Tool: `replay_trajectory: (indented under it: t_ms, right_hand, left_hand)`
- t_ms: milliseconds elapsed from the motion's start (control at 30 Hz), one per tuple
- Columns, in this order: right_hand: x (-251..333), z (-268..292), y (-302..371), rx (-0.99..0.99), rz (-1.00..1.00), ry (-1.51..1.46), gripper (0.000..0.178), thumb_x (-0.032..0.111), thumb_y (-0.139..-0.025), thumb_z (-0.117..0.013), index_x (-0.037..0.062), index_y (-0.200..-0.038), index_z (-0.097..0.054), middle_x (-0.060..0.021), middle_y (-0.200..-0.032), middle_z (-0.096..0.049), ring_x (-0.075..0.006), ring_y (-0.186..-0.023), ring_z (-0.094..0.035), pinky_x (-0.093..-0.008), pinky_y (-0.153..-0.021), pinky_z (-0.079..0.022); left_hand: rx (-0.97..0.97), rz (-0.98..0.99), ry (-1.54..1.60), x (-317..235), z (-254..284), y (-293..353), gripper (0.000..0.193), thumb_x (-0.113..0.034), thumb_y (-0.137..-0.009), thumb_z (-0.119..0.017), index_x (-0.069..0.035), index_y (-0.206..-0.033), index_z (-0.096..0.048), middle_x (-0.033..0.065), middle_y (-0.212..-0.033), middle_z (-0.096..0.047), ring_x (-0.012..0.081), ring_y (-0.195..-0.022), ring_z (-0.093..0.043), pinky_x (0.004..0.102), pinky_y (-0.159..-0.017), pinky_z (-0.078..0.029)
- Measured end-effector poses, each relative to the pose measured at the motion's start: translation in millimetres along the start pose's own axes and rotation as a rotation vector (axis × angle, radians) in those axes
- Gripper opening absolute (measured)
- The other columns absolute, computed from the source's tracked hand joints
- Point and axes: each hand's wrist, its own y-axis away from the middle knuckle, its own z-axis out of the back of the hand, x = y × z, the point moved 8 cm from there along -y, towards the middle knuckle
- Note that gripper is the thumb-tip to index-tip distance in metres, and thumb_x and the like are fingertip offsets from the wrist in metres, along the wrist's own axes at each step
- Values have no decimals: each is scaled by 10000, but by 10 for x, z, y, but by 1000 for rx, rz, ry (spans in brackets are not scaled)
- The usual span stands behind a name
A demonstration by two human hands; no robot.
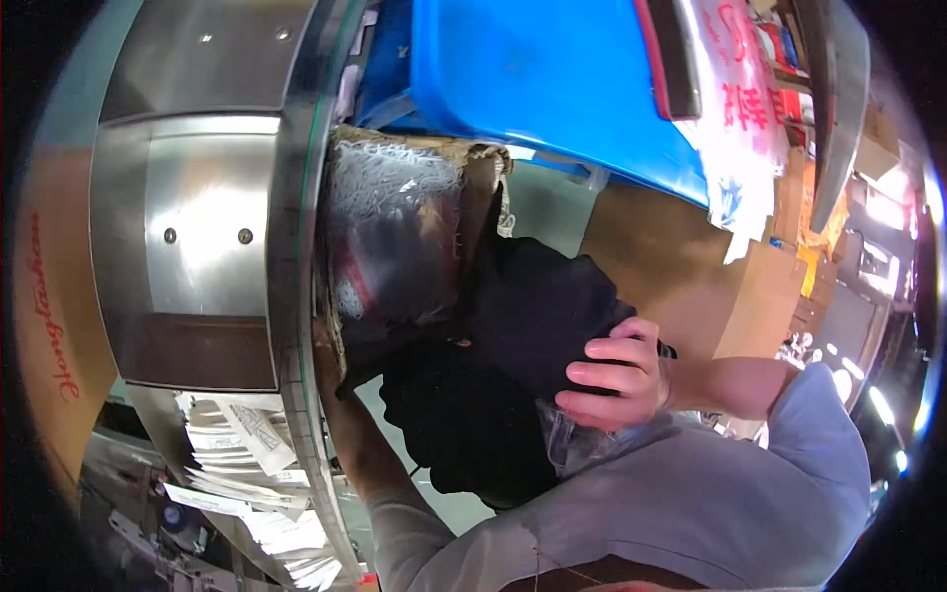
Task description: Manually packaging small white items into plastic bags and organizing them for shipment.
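Observation:
A large bundle of black cloth (473, 395) hangs in front of me, bunched and folded. My right hand (617, 375) is closed on its right side, fingers curled over the fabric. Clear plastic film (572, 439) shows just below those fingers. My left forearm (360, 444) reaches up along the outer left side of an open cardboard box (483, 178); the left hand's fingers are hidden there. Inside the box lies a clear plastic bag (395, 237) with white stringy material and something dark. The black cloth overlaps the box's near edge.
A steel cabinet (207, 217) edges the left side, with stacked papers (252, 474) below it. Beyond the box stands a big blue plastic bin (552, 69). Brown cardboard (671, 257) lies to the right, near a white plastic sack (740, 118) with red writing.

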Motion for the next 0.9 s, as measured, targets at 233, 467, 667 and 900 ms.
replay_trajectory:
  t_ms: [233, 467, 667, 900]
  right_hand:
    - [5, -38, -63, 7, 18, -16, 195, 179, -677, -659, 206, -870, -675, -1, -1066, -604, -204, -1000, -523, -348, -708, -380]
    - [-44, -95, -68, -21, 8, -3, 191, 199, -663, -654, 212, -852, -679, 0, -1046, -602, -206, -977, -520, -343, -691, -370]
    - [-21, -76, -41, 78, 55, -5, 163, 295, -675, -660, 243, -829, -671, -7, -1018, -551, -245, -990, -462, -393, -769, -355]
    - [-45, -59, -44, -10, 36, -7, 193, 187, -665, -609, 184, -846, -677, -17, -1036, -604, -217, -953, -528, -354, -689, -367]
  left_hand:
    - [-25, 128, 56, 565, -26, 188, 354, -236, -864, -523, -27, -1145, -477, 206, -1008, -571, 364, -882, -565, 440, -771, -455]
    - [12, 229, 135, 883, -261, 357, 337, -233, -863, -525, -24, -1125, -490, 206, -998, -577, 369, -880, -568, 442, -769, -455]
    - [87, 348, 128, 1571, -315, 325, 324, -230, -862, -526, -21, -1108, -500, 207, -989, -582, 373, -878, -570, 445, -767, -456]
    - [111, 357, 175, 1716, -398, 299, 309, -227, -862, -527, -17, -1088, -513, 207, -980, -589, 378, -877, -574, 447, -765, -456]
